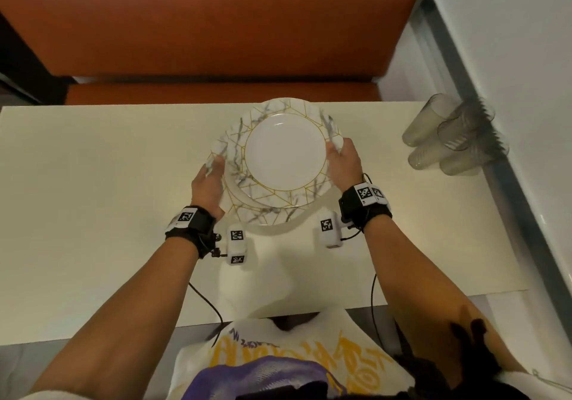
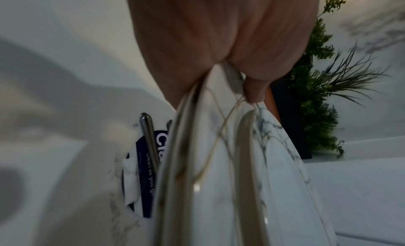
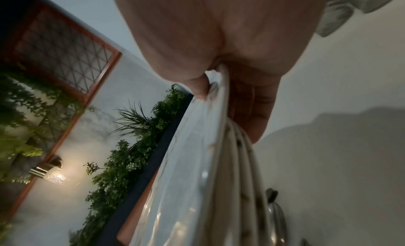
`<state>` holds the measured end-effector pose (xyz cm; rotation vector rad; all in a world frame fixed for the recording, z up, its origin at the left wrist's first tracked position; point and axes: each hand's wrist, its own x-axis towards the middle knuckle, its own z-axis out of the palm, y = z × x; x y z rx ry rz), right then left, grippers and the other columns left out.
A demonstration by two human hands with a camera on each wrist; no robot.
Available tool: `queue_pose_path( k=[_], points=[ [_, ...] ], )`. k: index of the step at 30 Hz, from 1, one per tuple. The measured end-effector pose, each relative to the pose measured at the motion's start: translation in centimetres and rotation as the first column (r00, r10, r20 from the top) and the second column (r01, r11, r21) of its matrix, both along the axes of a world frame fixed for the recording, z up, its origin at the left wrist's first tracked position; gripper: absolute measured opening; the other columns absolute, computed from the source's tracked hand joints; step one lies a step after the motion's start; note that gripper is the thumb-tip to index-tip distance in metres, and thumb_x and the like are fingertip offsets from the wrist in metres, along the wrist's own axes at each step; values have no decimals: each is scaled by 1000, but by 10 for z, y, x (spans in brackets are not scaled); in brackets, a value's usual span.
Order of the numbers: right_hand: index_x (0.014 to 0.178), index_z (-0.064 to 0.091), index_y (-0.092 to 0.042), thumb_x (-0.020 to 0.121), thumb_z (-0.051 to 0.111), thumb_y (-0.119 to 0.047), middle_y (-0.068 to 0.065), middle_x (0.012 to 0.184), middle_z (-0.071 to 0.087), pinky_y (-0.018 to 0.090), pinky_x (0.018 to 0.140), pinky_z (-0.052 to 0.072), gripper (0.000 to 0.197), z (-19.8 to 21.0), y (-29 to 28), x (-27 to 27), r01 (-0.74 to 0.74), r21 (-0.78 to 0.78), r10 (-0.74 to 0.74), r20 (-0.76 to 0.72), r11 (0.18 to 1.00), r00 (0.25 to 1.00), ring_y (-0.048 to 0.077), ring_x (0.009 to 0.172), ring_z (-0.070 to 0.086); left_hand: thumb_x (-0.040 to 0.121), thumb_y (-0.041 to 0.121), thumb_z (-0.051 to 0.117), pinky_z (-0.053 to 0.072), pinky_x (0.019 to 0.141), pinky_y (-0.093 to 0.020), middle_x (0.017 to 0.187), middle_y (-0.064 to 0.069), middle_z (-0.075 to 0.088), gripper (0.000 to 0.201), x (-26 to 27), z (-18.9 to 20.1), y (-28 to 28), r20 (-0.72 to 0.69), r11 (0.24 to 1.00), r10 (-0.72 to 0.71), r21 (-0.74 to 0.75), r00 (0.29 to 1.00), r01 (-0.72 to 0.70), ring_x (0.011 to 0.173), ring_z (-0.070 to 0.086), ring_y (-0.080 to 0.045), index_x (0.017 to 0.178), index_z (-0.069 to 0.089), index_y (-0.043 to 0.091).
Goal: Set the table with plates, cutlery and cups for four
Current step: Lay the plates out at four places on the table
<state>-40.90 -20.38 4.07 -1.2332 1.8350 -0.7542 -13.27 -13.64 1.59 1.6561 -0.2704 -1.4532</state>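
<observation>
Head view: above the pale desk (image 1: pixel 93 183), the left hand (image 1: pixel 208 189) and right hand (image 1: pixel 344 164) hold a stack of round white plates with grey marbling and gold lines (image 1: pixel 280 164) between them, each grip clamped on an opposite rim. Smoky translucent tumblers (image 1: pixel 448 139) lie well right of the right grip.

Left wrist view: thumb over, fingers (image 2: pixel 166 73) under several rims; metal cutlery (image 2: pixel 149 137) rests on a dark printed card (image 2: pixel 146 180) below.

Right wrist view: the same pinch, at least 3 rims showing.

The stack looks heavy, rigid, glossy and breakable; opposite rims seem the safest hold.
</observation>
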Motion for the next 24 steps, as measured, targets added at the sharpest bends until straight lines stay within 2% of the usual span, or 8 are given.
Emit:
queue_pose_path(
  k=[4,7,9,12,16,19,22,24],
  points=[
    [119,57,-7,104,41,-30,6,105,61,36,84,47,32,0,-30,-12,138,-46,-135,73,989,988,27,97,57,91,60,68,34,117,-58,161,0,43,83,3,-6,-8,77,977,213,-23,974,-212,144,41,-27,160,33,30],
    [128,54,-2,103,40,-27,6,115,57,39,99,44,38,-11,-54,-35,265,-48,-257,139,963,956,21,103,51,92,55,70,37,117,-41,159,1,43,89,8,-6,-8,134,934,358,-60,924,-353,140,45,-20,162,27,22],
    [135,51,-2,102,39,-26,7,124,55,33,98,41,43,-22,-67,-51,324,18,-323,159,946,933,21,110,50,94,50,69,40,113,-31,153,0,49,86,12,-3,-9,160,896,444,-89,881,-435,132,50,-15,162,28,19],
    [142,47,-4,90,43,-34,7,132,55,43,106,42,60,-51,-77,-74,383,140,-405,203,913,891,26,118,52,94,46,71,46,109,-32,141,2,58,83,18,0,-5,149,832,555,-104,818,-545,127,58,-16,161,32,17],
    [143,45,0,100,44,-24,13,126,54,36,92,42,49,-78,-82,-88,368,223,-403,141,903,904,21,107,48,94,43,68,58,99,-39,124,3,72,53,18,2,-4,174,780,626,-130,760,-612,115,69,-18,141,61,19],
    [141,48,-1,103,43,-20,16,136,56,41,102,47,43,-85,-85,-90,341,256,-377,105,905,920,31,121,56,93,41,68,55,103,-44,133,-3,69,56,14,4,-5,176,754,656,-113,734,-647,122,65,-23,143,58,18],
    [145,45,-4,103,43,-21,16,144,52,45,108,44,45,-91,-87,-92,313,287,-350,85,905,933,34,130,52,90,42,71,52,107,-47,144,-4,61,74,7,6,-6,166,736,674,-76,720,-672,127,61,-24,155,44,16],
    [145,45,-4,103,43,-23,16,144,53,46,108,45,46,-93,-88,-95,309,304,-343,64,901,937,35,129,53,90,42,71,52,106,-47,143,-4,62,74,2,5,-7,174,733,677,-74,715,-676,126,61,-24,154,45,17]
  ],
)
